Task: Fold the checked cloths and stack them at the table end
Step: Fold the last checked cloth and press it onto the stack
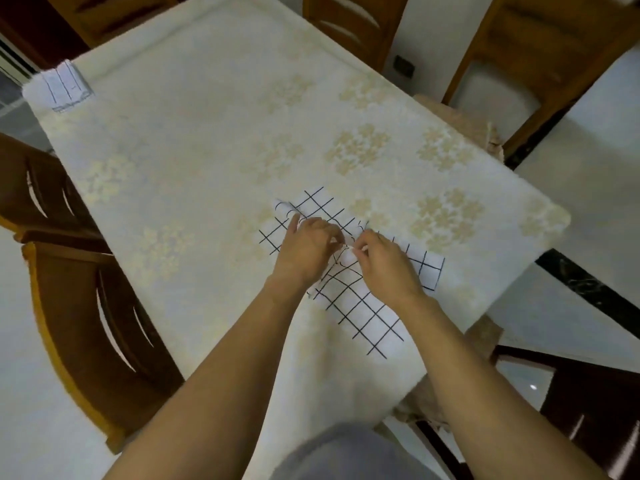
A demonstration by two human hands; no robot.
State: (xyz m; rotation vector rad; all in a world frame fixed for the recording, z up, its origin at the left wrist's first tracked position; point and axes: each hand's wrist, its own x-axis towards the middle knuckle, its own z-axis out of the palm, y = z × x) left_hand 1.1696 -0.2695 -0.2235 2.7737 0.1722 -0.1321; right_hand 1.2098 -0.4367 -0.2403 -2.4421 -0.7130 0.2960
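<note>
Near the table's (207, 150) front right side, on its cream covering patterned with pale gold flower clusters, lies a white cloth checked with thin black lines (363, 310). It is rumpled through its middle, where the grid lines bend and bunch, while its nearer part lies flat toward the table's front edge and another part reaches toward the table's right edge.

Both bare forearms reach over the table's front edge to that rumpled middle. The left hand (304, 251) lies on the cloth with its fingers curled, pinching a raised bit of fabric at the fingertips; one finger on its outer side stretches away over the cloth. The right hand (384, 265) is just beside it, fingertips drawn together and pinching the same raised ridge, so the two hands almost touch.

At the table's far left corner, well apart from the hands, sits a small folded pile of checked cloth (64, 86). Brown wooden chairs (86, 306) stand along the table's left side, with more at its far end and right side.
</note>
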